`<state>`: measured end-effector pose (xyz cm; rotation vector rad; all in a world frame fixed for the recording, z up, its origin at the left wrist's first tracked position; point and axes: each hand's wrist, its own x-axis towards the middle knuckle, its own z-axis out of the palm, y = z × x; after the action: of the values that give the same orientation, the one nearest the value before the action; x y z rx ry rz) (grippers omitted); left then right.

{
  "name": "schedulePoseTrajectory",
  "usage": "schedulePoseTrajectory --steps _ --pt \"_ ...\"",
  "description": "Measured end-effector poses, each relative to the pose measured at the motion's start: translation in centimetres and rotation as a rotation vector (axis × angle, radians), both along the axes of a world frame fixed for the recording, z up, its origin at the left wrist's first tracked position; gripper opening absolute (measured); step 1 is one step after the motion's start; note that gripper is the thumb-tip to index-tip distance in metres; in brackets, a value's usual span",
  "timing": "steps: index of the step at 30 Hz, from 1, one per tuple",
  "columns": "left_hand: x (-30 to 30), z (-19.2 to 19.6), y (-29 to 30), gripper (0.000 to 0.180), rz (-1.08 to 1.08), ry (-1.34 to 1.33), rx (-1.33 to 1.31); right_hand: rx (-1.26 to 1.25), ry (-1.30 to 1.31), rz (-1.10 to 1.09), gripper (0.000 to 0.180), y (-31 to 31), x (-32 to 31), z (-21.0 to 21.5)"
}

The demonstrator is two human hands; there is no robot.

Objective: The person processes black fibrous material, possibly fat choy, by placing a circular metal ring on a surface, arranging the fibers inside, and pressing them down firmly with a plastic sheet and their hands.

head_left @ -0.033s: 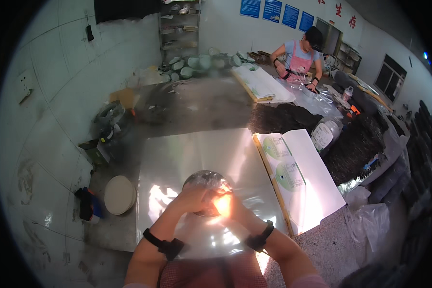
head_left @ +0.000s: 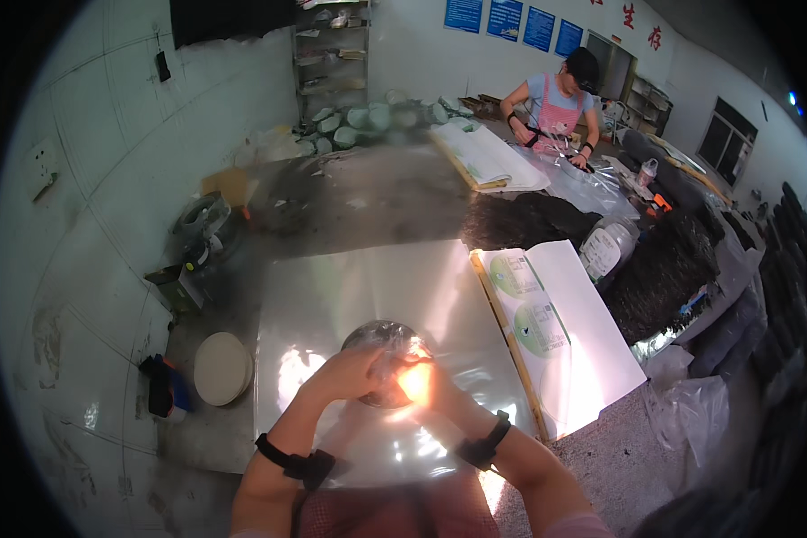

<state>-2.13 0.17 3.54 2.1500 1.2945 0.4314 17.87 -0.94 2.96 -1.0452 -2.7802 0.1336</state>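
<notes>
Both hands meet over a round, dark disc wrapped in clear film near the front of the counter. The left hand lies curled over the disc's near edge, fingers pressed on the film. The right hand is washed out by a bright glare, so whether its fingers are spread or pinching cannot be told; it touches the disc's right side. Each wrist wears a black strap. The disc rests on a glossy transparent sheet covering the counter. Just right of it lies a stack of white paper sheets with green round prints. Left, on the floor, stands a pale round lid. Beyond the papers are dark heaps. Far back, another person in a pink apron works at a long counter.
</notes>
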Motion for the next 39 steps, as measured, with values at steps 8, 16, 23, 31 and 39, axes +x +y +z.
schedulePoseTrajectory --steps 8,16,23,31,39 --pt "1.8 0.2 -0.1 0.046 -0.105 0.263 0.288 -0.363 0.453 0.088 0.045 4.1 2.3 -4.4" --pt "2.2 -1.6 1.0 0.036 -0.004 0.290 0.248 -0.966 0.855 -0.186 0.037 9.1 3.4 -6.0" --pt "2.1 -2.1 1.3 0.029 0.044 0.293 0.256 -0.500 0.447 -0.315 0.050 8.0 1.5 -7.4" --pt "2.3 -2.7 1.1 0.027 0.080 0.281 0.302 -0.432 0.707 -0.640 0.034 7.7 11.5 -2.3" --pt "2.6 -3.9 0.5 0.027 0.002 0.311 0.344 0.041 0.302 -1.231 0.044 6.8 31.3 -9.0"
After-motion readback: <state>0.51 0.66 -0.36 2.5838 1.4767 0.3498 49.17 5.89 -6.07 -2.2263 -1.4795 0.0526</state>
